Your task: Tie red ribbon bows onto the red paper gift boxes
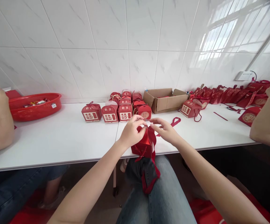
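A shiny red box (142,146) stands at the table's front edge, with a dark red ribbon (152,137) running down its right side and hanging over my lap. My left hand (135,129) is at the top left of the box, its thumb and fingers pressed together near the upper flap. My right hand (164,129) reaches over the box's top right, fingers bent toward the left hand. What lies between the fingertips of either hand is too small to make out. A looped red ribbon (176,121) lies on the table just beyond my right hand.
Finished red gift boxes (110,112) stand behind, beside an open cardboard carton (165,101). A red basin (35,105) with small wrapped items is at left. More red boxes (189,109) and bags are at right. Another person's arm shows on each side, resting on the white table (83,140).
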Demonstrator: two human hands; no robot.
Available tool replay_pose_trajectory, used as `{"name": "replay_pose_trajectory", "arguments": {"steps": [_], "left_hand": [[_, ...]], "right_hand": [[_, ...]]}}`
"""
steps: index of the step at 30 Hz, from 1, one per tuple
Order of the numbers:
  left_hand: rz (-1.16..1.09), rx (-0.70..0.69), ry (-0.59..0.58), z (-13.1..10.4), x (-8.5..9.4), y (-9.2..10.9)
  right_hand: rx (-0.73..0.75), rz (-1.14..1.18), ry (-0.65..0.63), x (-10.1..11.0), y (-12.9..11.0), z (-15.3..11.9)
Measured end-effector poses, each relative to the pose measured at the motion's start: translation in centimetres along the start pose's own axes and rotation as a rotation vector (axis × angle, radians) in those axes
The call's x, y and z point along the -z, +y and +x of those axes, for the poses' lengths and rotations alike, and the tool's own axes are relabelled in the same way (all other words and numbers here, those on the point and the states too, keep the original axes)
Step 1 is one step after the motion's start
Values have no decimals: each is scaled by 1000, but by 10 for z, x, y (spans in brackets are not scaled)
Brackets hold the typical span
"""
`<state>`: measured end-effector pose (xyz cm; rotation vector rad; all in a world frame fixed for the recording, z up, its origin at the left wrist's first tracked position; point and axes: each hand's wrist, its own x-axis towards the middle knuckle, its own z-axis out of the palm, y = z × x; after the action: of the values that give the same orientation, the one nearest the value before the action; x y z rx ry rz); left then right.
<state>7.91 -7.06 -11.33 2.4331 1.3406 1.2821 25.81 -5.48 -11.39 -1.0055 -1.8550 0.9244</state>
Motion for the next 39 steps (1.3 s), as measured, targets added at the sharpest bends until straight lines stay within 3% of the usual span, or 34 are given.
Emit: {"name": "replay_pose_trajectory", "arguments": {"steps": [5,15,18,22,25,30,35,39], "left_hand": [[-23,-16,144,9,1,2],[-61,49,311,22,14,6],[-104,98,246,16,17,6],[-119,258,16,-8,19,-1],[-124,294,-109,-24,15,-7],[-153,315,-149,-33,6,-14],[-133,317,-165,-32,5,-15],[-53,318,-107,-33,7,-10]], "right_hand": [[48,168,-176,-1,-13,7],[55,315,-139,-4,-20,14],[79,330,-84,-3,-27,22],[84,316,-7,2,-38,29],[110,350,23,6,-45,32],[169,409,67,18,-61,37],[261,400,203,40,-91,31],[319,428,256,49,-104,24]]}}
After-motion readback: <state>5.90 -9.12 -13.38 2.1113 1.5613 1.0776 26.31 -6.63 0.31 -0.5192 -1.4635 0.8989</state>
